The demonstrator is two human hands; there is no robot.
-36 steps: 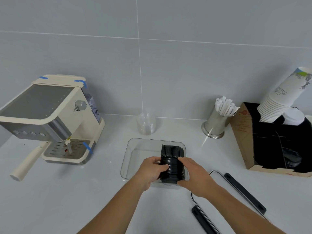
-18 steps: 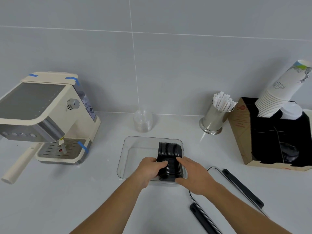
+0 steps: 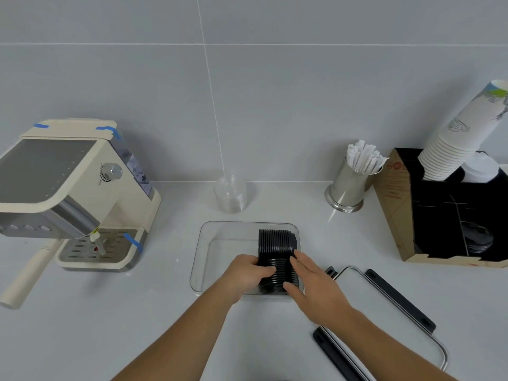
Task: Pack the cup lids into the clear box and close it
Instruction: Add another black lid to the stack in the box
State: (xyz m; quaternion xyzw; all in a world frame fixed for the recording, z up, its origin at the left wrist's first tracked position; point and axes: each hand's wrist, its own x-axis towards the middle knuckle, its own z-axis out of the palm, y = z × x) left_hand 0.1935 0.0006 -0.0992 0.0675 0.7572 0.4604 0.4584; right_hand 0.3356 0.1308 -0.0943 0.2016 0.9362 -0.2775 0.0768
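Observation:
A row of black cup lids (image 3: 276, 243) lies on its side along the right wall of the clear box (image 3: 220, 243) on the white counter. My left hand (image 3: 246, 273) grips the near end of the row from the left, fingers curled over it. Against the right side of that near end rests my right hand (image 3: 313, 284), thumb at the front and fingers fairly straight. The box's clear lid with black clips (image 3: 384, 312) lies on the counter to the right of the box.
A cream espresso machine (image 3: 71, 193) stands at the left. A stack of clear cups (image 3: 230, 194) sits behind the box. At the right are a steel cup of wrapped sticks (image 3: 350, 185) and a cardboard organiser (image 3: 445, 215) with paper cups (image 3: 461, 138).
The row of lids has settled a little lower into the box. Both hands stay on its near end; the right hand's fingers have straightened somewhat.

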